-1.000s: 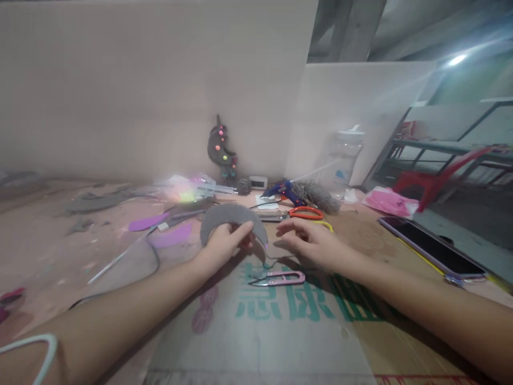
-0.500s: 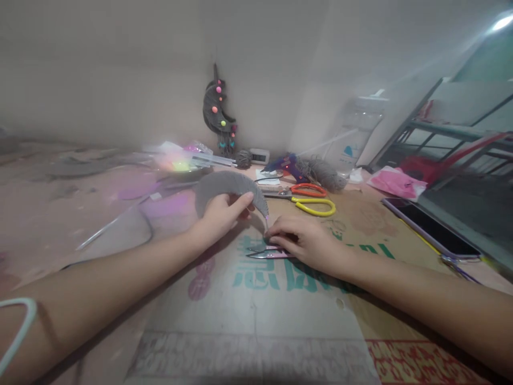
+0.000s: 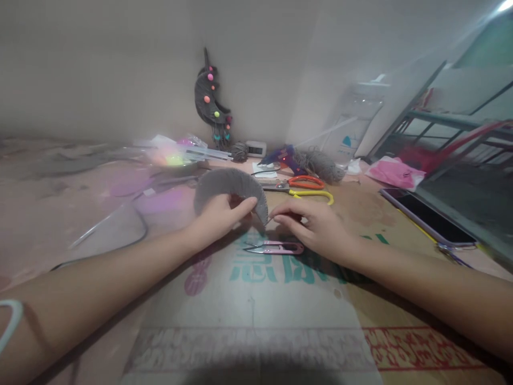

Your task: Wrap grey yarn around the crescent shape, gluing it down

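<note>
My left hand [image 3: 222, 214] grips a grey yarn-wrapped crescent [image 3: 230, 184] by its lower edge and holds it upright over the cardboard sheet [image 3: 256, 299]. My right hand [image 3: 316, 224] reaches to the crescent's right tip, thumb and forefinger pinched there on what looks like a thin yarn end. Pink thread snips [image 3: 276, 247] lie flat on the cardboard just below my right hand, untouched.
Orange-and-yellow scissors [image 3: 306, 187], a blue glue gun [image 3: 282, 156], loose grey yarn [image 3: 320, 163] and a finished crescent ornament [image 3: 210, 101] on the wall lie behind. A phone [image 3: 427, 216] and pink bag [image 3: 395, 174] lie right. Glue sticks and purple cutouts clutter the left.
My right hand has lifted off the pink snips and moved up to the crescent's right tip. The view has shifted slightly; my left hand keeps its grip.
</note>
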### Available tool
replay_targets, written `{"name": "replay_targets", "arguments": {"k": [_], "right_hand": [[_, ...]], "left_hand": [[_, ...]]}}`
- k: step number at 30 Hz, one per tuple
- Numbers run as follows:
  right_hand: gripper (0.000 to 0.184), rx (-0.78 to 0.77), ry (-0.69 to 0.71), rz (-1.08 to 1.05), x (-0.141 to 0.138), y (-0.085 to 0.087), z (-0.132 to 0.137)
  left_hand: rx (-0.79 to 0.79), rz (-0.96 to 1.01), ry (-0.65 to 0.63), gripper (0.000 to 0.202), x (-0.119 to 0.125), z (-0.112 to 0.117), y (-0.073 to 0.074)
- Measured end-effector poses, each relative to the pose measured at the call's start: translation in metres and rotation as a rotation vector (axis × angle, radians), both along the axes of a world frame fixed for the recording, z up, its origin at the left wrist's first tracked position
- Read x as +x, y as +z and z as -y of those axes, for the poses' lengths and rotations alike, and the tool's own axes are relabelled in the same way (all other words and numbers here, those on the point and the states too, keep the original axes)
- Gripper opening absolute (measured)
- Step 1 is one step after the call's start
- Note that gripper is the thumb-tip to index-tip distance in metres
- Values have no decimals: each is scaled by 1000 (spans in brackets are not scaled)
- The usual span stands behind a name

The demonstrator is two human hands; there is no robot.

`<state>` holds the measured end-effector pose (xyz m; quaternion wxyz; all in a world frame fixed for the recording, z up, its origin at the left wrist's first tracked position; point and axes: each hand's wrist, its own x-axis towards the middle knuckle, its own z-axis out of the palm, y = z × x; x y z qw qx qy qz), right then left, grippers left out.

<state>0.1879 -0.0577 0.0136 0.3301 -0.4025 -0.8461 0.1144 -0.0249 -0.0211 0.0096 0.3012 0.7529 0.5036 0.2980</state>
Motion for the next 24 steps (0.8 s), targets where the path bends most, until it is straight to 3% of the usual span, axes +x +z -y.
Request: {"name": "replay_targets", "arguments": {"k": [6,19,24], "right_hand": [[15,-105,-125,-48,7,-5,-12],[16,-165,-116,-30,5,-9,-14],[16,-181,-47,61,6,-10,-18]], "left_hand": [[-34,-15,59,52,-2,-3,1],[-115,65,31,50,-2,-5,0],[-117,90,4,49,-2,-6,-1]]}}
